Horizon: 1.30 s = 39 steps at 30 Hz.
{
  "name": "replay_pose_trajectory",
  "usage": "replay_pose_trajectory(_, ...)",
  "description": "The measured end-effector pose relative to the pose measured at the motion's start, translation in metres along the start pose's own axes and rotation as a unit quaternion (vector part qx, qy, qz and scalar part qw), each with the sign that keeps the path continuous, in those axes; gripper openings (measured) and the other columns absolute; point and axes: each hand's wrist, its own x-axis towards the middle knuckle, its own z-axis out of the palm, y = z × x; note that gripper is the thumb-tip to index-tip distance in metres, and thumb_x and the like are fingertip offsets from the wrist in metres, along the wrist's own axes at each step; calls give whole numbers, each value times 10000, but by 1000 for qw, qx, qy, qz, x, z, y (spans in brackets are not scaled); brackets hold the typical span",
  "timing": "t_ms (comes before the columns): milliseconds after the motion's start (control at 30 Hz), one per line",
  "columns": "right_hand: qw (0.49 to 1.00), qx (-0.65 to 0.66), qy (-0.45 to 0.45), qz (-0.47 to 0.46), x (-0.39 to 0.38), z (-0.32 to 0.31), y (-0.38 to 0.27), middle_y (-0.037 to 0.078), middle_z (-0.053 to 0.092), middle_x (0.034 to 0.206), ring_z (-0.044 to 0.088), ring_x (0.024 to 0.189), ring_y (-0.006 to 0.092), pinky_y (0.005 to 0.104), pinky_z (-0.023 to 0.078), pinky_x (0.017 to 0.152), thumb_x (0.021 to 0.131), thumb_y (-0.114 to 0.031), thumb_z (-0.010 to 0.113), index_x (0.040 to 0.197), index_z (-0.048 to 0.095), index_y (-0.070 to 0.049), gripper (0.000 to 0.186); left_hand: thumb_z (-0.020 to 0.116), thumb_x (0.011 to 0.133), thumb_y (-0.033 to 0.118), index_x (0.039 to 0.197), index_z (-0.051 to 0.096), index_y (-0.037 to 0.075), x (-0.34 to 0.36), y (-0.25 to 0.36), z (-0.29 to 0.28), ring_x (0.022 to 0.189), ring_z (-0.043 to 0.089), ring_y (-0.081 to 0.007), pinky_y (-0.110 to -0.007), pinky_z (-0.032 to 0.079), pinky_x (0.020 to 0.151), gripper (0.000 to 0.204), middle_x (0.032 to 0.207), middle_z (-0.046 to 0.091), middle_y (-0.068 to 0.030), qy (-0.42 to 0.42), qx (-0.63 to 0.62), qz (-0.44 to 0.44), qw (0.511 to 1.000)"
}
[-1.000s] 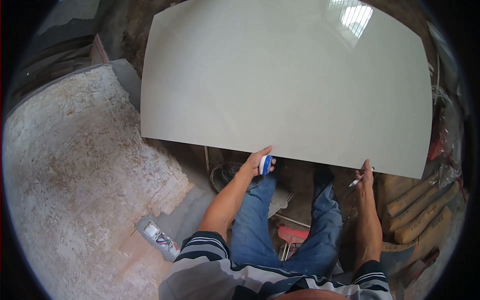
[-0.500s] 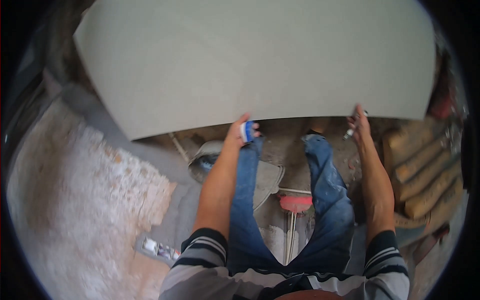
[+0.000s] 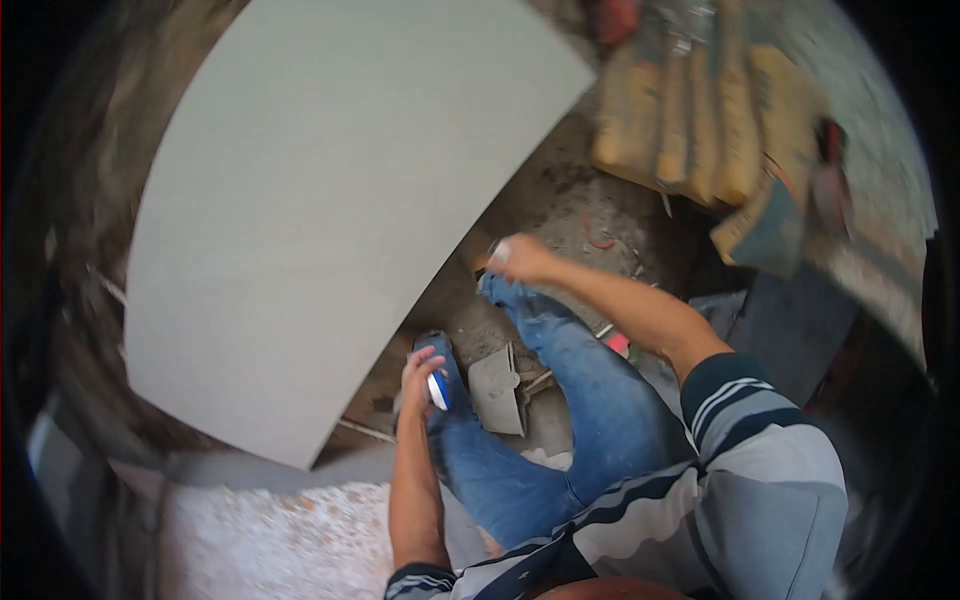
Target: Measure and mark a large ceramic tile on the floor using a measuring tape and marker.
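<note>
My left hand [image 3: 419,376] is closed round a small blue and white object [image 3: 438,389], just off the lower edge of a large light grey board [image 3: 335,200] that spans the upper left. My right hand [image 3: 520,257], blurred, is closed on a small white object [image 3: 500,252] whose shape is unclear, above my right knee and beside the board's edge. Neither hand visibly grips the board now. My legs in jeans [image 3: 590,410] are beneath my arms.
Several tan paper sacks [image 3: 735,140] lie at the upper right beside a red item [image 3: 612,15]. A grey bucket or pan [image 3: 492,390] sits between my legs, near a thin rod [image 3: 365,430]. A rough whitish slab [image 3: 270,540] is at the lower left, a dark panel [image 3: 780,330] at the right.
The view has swung round to the right, so the board now slants across the upper left and the sacks show higher up. Both hands have come away from the board's edge, keeping their small objects.
</note>
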Motion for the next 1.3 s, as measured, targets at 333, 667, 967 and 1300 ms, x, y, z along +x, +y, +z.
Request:
replay_pose_trajectory(333,949,261,24,-174,-272,20,-32,105,583,566,568,475,199,328,452,436,695,-303,550,650,605,-69,244,467,625,28,1311,97,32,-207,73,195,754,502,-162,-255,417,706,779,898,481,-94,-304,365,178,862)
replay_pose_trajectory(667,857,336,367,-135,-436,55,62,132,600,622,589,542,221,338,473,510,620,-231,575,689,611,-42,204,552,684,-42,1258,143,32,-309,3,335,879,519,-175,-283,434,753,709,995,488,-105,-514,599,92,608)
replay_pose_trajectory(967,676,602,423,-36,-606,76,213,-39,406,488,354,392,73,231,285,362,640,-284,711,605,508,-114,267,598,747,125,1067,468,12,-306,-56,419,800,478,-119,-239,388,687,364,887,513,-53,-467,737,43,487)
replay_pose_trajectory(1300,545,537,596,243,-863,99,622,93,572,778,557,674,184,328,433,575,619,-509,659,953,517,-19,610,573,792,152,801,619,39,-306,48,435,482,394,-17,-182,285,411,122,581,481,55,-232,863,6,449)
